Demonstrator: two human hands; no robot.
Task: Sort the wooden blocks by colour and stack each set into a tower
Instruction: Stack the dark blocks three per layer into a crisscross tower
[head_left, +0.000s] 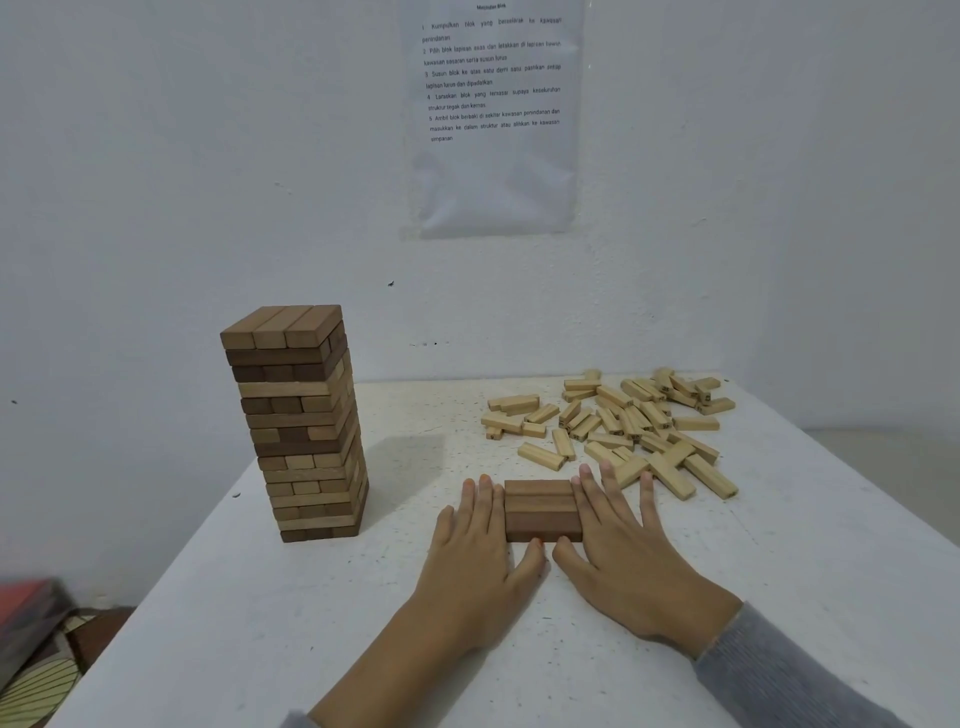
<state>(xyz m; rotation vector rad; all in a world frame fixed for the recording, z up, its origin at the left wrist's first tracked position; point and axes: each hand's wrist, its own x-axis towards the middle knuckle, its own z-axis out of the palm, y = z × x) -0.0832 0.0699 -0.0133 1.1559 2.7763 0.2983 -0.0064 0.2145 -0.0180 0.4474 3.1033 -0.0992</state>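
- The left hand (475, 551) lies flat on the table (363, 623), fingers straight and close together. It grips nothing; its fingers run along the left side of the dark blocks (543, 512) and its thumb tip meets their near edge.
- The right hand (623, 540) is also flat and holds nothing. Its fingers are straight and spread, the forefinger lies against the right side of the dark blocks, and the thumb tip sits at their near right corner.
- The dark blocks are three brown pieces lying side by side as one flat layer on the table, between the two hands and touched by both.
- A grey sleeve (779, 670) covers the right forearm up to the wrist.
- Just beyond the right hand's fingertips lies a loose heap of light blocks (623, 426), pale pieces at all angles, spreading away and to the right.
- Beyond and to the left of the left hand, well apart from it, a tower (301, 426) stands upright near the table's left edge. Its layers mix darker and paler brown, and three blocks lie side by side on top.
- Straight ahead, above both hands, a printed sheet (493, 119) hangs on the white wall (182, 156).
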